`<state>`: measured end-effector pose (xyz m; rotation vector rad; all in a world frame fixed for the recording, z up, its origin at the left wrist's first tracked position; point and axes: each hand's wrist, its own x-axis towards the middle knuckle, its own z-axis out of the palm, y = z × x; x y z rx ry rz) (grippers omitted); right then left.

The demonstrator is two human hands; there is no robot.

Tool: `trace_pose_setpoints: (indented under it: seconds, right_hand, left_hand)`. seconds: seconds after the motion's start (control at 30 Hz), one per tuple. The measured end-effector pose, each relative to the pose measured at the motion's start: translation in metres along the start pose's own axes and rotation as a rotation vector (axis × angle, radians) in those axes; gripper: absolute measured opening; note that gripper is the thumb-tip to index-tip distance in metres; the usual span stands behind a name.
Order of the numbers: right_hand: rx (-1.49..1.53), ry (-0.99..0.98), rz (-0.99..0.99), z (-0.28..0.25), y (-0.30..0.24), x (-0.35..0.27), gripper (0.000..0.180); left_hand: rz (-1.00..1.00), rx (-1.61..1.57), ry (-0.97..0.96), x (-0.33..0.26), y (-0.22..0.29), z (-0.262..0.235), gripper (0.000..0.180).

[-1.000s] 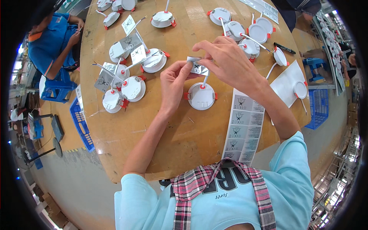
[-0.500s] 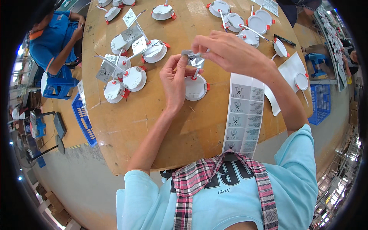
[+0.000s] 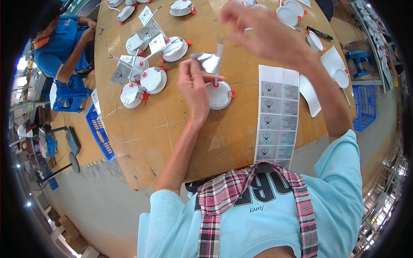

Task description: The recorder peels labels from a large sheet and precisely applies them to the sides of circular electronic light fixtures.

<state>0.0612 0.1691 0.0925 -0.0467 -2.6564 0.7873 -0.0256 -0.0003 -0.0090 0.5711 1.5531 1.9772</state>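
My left hand is closed, thumb and fingers pinching a shiny silver sticker label that sits around the white cable of a round downlight. That downlight lies back up on the table, with a red clip at its right side and its cable standing upright. My left fingertips reach behind the cable. My right hand is raised away from the label, over the far right downlights, its fingers smeared by motion. Right of the worked downlight lies a strip of printed labels.
Several downlights with labelled cables cluster at the left. More downlights lie at the far right, near a black marker. A white sheet lies by the right edge. A co-worker in blue sits at the left, beside a blue basket.
My right hand has let go of the label and moved up and away to the far side. My left hand still holds the label, whose silver face now shows.
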Motion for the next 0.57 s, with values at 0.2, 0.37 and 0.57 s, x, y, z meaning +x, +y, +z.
trace_pose_setpoints:
  seconds: [0.2,0.37,0.57]
  right_hand:
    - [0.143,0.273,0.229,-0.013,0.016,-0.015,0.029]
    - [0.653,0.155,0.526,0.061,0.023,-0.030,0.033]
    - [0.732,0.185,0.547,0.087,0.023,-0.030,0.032]
  left_hand:
    - [0.010,-0.093,0.057,0.003,-0.003,0.000,0.028]
    - [0.020,-0.037,0.069,0.004,-0.005,-0.001,0.028]
    - [0.026,-0.125,0.016,0.009,-0.001,-0.006,0.029]
